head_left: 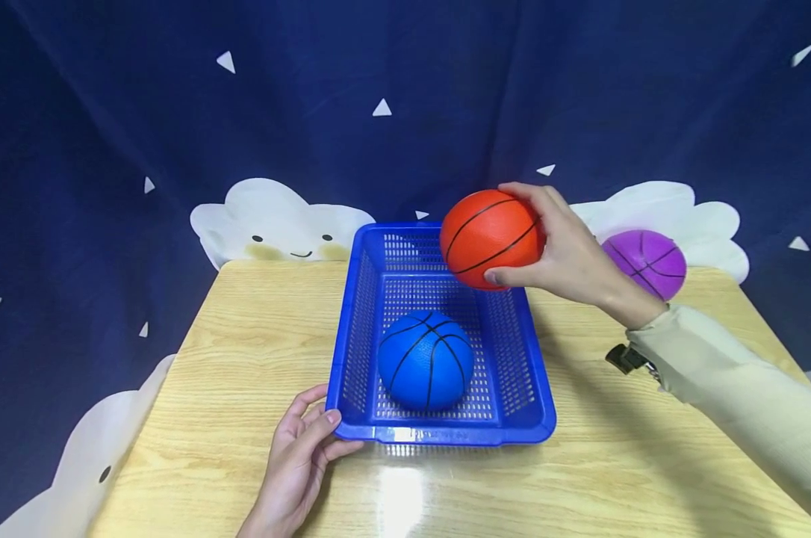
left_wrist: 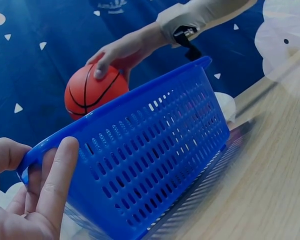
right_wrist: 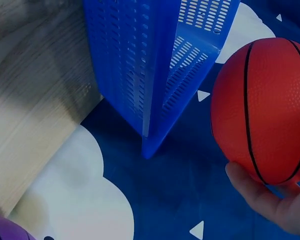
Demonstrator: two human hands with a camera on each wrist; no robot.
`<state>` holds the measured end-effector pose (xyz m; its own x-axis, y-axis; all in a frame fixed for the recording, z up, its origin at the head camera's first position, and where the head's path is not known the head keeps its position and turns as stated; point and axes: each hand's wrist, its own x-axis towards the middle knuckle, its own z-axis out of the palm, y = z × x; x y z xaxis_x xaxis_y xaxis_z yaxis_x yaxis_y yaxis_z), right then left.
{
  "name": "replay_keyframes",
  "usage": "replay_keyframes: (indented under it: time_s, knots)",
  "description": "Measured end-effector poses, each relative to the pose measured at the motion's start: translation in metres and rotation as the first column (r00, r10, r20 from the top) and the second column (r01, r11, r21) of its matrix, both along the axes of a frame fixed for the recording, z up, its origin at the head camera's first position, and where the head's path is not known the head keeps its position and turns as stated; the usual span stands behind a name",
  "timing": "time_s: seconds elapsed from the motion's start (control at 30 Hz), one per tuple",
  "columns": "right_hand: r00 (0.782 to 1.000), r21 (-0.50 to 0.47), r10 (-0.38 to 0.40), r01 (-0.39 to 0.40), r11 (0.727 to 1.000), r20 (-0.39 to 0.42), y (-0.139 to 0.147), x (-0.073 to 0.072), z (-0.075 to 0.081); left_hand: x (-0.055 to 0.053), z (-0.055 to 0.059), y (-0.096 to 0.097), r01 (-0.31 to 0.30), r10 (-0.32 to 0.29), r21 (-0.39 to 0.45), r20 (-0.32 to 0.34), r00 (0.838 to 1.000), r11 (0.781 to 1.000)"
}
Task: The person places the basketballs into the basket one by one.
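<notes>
In the head view a red ball with black basketball lines [head_left: 489, 237] is held up over the far right part of a blue plastic basket [head_left: 439, 433]. My right hand [head_left: 567, 250] grips it from the right side, thumb below and fingers on top. Inside the basket, toward the near end, lies a blue ball [head_left: 426, 360] with the same kind of lines. My left hand [head_left: 301, 448] pinches the basket's near left corner, the thumb over the rim. The left wrist view shows the left fingers [left_wrist: 55, 185] at the rim, below the perforated side wall.
A purple ball [head_left: 646, 263] stands on the wooden table [head_left: 264, 336] at the back right, partly behind the right forearm. Behind the table hangs a dark blue curtain [head_left: 446, 90] with white clouds and triangles.
</notes>
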<state>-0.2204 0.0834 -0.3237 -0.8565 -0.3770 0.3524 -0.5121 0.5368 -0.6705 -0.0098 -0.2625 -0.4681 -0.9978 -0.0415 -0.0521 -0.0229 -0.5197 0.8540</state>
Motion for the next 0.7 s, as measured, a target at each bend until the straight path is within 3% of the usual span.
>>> replay_keyframes:
  time_s: [0.7]
  knots:
    - [0.997, 0.057, 0.073, -0.073, 0.996, -0.001, -0.032, -0.018, -0.003, -0.001, 0.001, 0.000, -0.005, 0.005, -0.005, -0.017, 1.000, 1.000]
